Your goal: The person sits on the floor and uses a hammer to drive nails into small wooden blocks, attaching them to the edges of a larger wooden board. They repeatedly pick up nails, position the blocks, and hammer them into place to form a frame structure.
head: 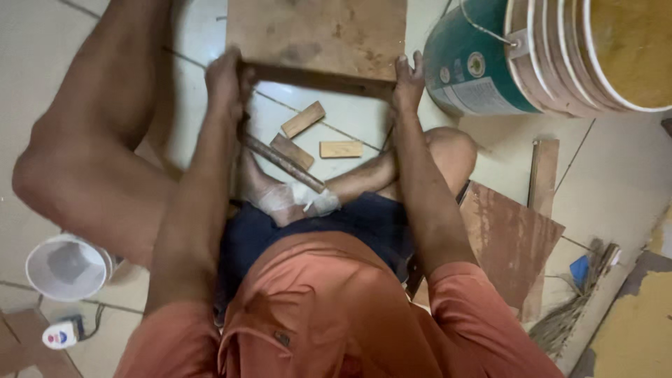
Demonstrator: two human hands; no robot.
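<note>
Wooden flat board point(316, 35) | left hand point(225, 75), right hand point(408, 78) gripping edge

Both my arms are stretched out in front of me, elbows nearly straight, forearms running almost side by side. My left hand point(225, 78) is curled tight in a grip at the near left corner, knuckles up, while my right hand point(408, 82) clamps the near right corner with fingers pointing forward and thumb tucked under. My wrists sit level with each other, well apart.
</note>
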